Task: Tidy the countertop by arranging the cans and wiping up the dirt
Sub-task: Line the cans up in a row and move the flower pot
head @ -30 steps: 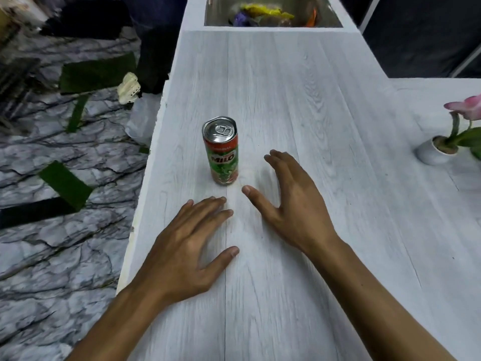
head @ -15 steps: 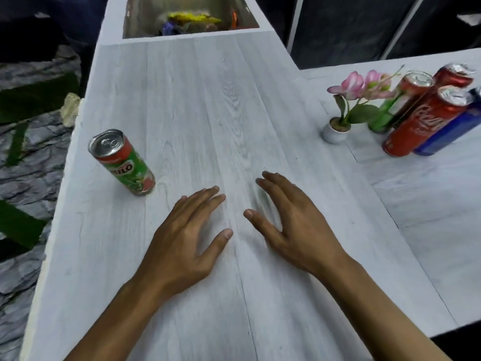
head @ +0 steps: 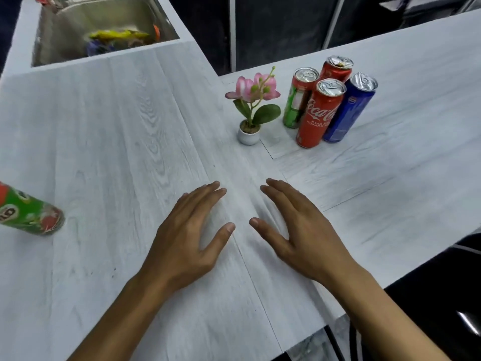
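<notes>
My left hand (head: 186,234) and my right hand (head: 303,231) lie flat and empty on the pale wood countertop (head: 130,126), fingers spread, a small gap between the thumbs. A green and red Milo can (head: 28,213) stands far to the left, cut off by the frame edge. At the back right stands a tight group of cans: a red Coca-Cola can (head: 318,114), a blue can (head: 350,108), a green and red can (head: 299,97) and another red can (head: 335,69). A few dark specks (head: 114,269) dot the counter near my left wrist.
A small white pot with a pink orchid (head: 251,108) stands just left of the can group. A steel sink (head: 65,37) with yellow and purple items in it lies at the back left. The counter's front edge drops off at the lower right.
The view has swung to the right: the Milo can has slid to the left edge and the can group has come fully into view. Both hands stay flat on the counter.
</notes>
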Demonstrator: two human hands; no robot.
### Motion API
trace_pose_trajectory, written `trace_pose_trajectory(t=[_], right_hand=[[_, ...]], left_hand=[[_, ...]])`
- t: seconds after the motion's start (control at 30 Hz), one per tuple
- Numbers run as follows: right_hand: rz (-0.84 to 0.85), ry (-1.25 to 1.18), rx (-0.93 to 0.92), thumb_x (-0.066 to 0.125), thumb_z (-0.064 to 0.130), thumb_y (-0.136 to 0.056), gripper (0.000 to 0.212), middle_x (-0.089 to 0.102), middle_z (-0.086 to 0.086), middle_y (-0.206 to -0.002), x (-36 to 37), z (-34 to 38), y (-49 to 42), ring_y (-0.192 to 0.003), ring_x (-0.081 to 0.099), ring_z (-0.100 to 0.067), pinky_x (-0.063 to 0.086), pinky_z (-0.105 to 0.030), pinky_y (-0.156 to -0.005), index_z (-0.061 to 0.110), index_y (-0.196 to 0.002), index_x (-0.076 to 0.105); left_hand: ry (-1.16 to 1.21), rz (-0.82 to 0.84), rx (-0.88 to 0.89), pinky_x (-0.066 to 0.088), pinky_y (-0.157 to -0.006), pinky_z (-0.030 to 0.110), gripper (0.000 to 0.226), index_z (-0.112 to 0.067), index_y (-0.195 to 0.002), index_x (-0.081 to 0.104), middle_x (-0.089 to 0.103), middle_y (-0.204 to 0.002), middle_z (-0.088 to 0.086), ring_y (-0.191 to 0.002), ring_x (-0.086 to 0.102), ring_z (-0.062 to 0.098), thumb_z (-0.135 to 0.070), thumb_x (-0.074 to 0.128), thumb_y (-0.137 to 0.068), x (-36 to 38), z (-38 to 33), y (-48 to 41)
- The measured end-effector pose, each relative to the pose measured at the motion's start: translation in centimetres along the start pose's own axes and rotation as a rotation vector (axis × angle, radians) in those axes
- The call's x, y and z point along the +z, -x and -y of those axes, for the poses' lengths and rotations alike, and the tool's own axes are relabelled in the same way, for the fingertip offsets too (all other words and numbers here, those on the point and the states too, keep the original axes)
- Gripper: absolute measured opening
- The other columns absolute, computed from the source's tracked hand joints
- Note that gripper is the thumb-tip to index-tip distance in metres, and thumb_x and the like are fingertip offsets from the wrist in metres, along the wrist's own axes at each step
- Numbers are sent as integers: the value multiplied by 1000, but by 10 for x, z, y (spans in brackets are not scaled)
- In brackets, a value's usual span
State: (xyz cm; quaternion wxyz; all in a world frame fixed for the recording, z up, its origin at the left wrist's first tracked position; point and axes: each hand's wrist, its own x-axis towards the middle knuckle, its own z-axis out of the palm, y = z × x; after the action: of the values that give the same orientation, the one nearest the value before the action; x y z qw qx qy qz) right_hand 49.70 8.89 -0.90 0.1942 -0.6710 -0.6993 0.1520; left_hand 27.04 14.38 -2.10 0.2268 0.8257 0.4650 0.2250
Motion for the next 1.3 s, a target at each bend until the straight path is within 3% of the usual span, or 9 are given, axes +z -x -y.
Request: trace_pose_trajectory(t=[0.3, 0.43, 0.63, 0.7, 0.8, 0.9, 1.03, 1.2, 1.3], right_hand=[[-29, 27, 49, 43, 64, -100, 68, 35, 3, -164, -21, -53, 18, -153, 27, -16, 32, -44, -121, 22, -155, 43], [-58, 27, 59, 44, 63, -100, 66, 37, 1, -163, -30, -72, 21, -153, 29, -18, 34, -46, -119, 22, -153, 46], [-108, 24, 83, 48, 61, -99, 67, 39, -1, -162, -45, -99, 19, -152, 31, -20, 36, -48, -118, 20, -152, 47], [-135, 22, 96, 50, 60, -98, 68, 39, -2, -162, -51, -110, 16, -151, 32, -19, 35, -45, -119, 18, -152, 47], [-190, 15, 134, 49, 62, -98, 73, 38, 0, -162, -63, -127, 7, -150, 32, -15, 30, -31, -119, 18, -155, 40], [-246, -8, 169, 48, 64, -97, 77, 37, 0, -162, -76, -143, -7, -148, 34, -15, 26, -24, -113, 20, -158, 33], [-321, -43, 189, 51, 66, -96, 80, 37, 0, -163, -89, -163, -31, -147, 37, -17, 28, -26, -111, 20, -159, 29], [-361, -199, 233, 60, 67, -92, 86, 38, 2, -162, -91, -183, -69, -143, 43, -15, 42, -43, -115, 20, -159, 30], [-344, -251, 250, 62, 68, -89, 89, 40, 2, -161, -85, -191, -90, -140, 47, -14, 46, -42, -111, 20, -158, 31]], left_hand=[[-8, 61, 84, 32, -123, 42, 61, -29, -152, 46, 37, -162, -15, -151, 28, 1, -54, 53, -96, 36, -41, -31], [-22, 100, 116, 28, -125, 38, 64, -31, -154, 44, 33, -164, -16, -152, 24, 1, -57, 52, -96, 53, -57, -44], [-15, 108, 146, 34, -122, 41, 63, -34, -154, 42, 33, -164, -17, -152, 25, 1, -59, 52, -97, 77, -76, -69], [-15, 93, 135, 33, -121, 33, 64, -34, -154, 41, 33, -164, -17, -151, 26, 0, -61, 51, -97, 85, -81, -79], [20, 36, 90, 26, -111, 12, 67, -35, -154, 40, 35, -162, -17, -146, 27, -6, -63, 54, -95, 96, -91, -96], [185, -83, -19, 27, -101, 1, 69, -36, -152, 42, 42, -158, -17, -139, 31, -11, -66, 58, -92, 107, -103, -118], [452, -196, -212, 40, -101, 18, 75, -36, -152, 42, 47, -155, -15, -135, 46, -1, -67, 63, -86, 120, -114, -150], [477, -283, -253, 38, -103, 18, 81, -30, -154, 38, 47, -155, -10, -135, 45, 0, -62, 69, -86, 132, -119, -180], [464, -279, -249, 38, -103, 18, 81, -26, -154, 40, 50, -153, -8, -138, 46, 5, -59, 71, -87, 139, -120, -194]])
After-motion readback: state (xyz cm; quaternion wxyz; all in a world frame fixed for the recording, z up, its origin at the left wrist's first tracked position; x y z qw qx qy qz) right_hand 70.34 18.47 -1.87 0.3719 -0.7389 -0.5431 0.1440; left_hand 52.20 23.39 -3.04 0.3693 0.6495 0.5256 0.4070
